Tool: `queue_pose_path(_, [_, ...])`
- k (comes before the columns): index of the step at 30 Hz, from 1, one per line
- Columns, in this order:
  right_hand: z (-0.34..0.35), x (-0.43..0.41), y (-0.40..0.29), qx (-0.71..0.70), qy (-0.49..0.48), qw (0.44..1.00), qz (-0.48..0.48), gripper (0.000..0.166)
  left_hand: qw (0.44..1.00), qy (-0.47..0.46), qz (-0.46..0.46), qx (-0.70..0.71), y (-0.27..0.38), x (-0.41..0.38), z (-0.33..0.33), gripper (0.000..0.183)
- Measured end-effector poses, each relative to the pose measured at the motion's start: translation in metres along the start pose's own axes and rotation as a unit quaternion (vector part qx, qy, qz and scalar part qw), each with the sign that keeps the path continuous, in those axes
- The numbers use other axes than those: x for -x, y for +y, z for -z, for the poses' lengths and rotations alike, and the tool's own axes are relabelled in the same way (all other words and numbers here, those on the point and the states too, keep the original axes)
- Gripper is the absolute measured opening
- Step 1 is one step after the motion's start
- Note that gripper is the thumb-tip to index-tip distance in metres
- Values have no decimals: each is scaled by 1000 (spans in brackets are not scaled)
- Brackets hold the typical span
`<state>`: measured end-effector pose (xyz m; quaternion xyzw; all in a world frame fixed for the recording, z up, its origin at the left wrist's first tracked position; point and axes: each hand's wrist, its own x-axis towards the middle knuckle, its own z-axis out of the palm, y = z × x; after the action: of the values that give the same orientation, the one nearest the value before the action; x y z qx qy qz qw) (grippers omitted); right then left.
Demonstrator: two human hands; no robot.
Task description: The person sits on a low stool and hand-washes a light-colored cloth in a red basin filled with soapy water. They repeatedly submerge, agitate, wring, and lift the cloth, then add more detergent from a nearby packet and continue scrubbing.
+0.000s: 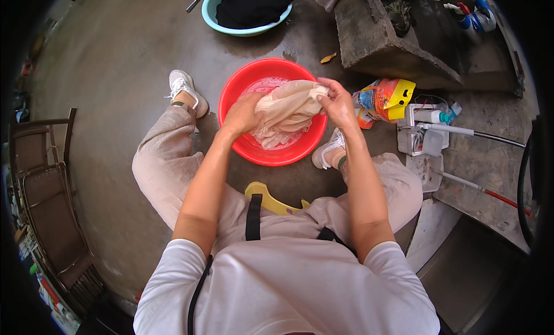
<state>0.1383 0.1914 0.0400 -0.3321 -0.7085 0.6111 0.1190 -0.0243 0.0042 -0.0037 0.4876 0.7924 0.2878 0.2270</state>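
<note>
A red plastic basin (277, 158) stands on the floor between my feet, with sudsy water inside. Over it my two hands hold a wet cream-coloured cloth garment (288, 108), whose lower part rests in the suds. My left hand (244, 113) grips the garment's left side, its fingertips partly hidden by the fabric. At the upper right, my right hand (337, 102) pinches a bunched edge of it between thumb and fingers, near the basin's rim.
Beyond lies a light-blue basin (246, 32) holding black cloth. A rough concrete block (368, 36), a colourful plastic bag (383, 99) and a white container (405, 138) with bottles are at the right. A yellow stool (270, 201) shows beneath me; brown chairs (54, 205) stand left.
</note>
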Motion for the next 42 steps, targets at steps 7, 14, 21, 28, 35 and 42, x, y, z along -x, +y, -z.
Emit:
queue_pose_path(7, [-34, 9, 3, -94, -81, 992, 2, 55, 944, -17, 16, 329, 21, -4, -55, 35])
queue_pose_path(14, [-38, 20, 52, -224, -149, 961, -66, 72, 910, -64, 80, 402, 11, 10, -61, 32])
queue_pose_path(21, [-32, 17, 54, -53, -72, 992, -90, 54, 958, -26, 118, 261, -4, 14, -66, 31])
queue_pose_path(28, [-21, 26, 46, -101, -1, 974, -204, 38, 963, 22, 110, 244, -15, 14, -82, 25])
queue_pose_path(35, [-50, 45, 87, -128, -131, 942, -281, 30, 822, -5, 187, 538, -12, 23, -97, 22])
queue_pose_path(42, [-66, 54, 52, 291, 5, 957, -3, 24, 950, 13, 189, 249, 2, 16, -76, 34])
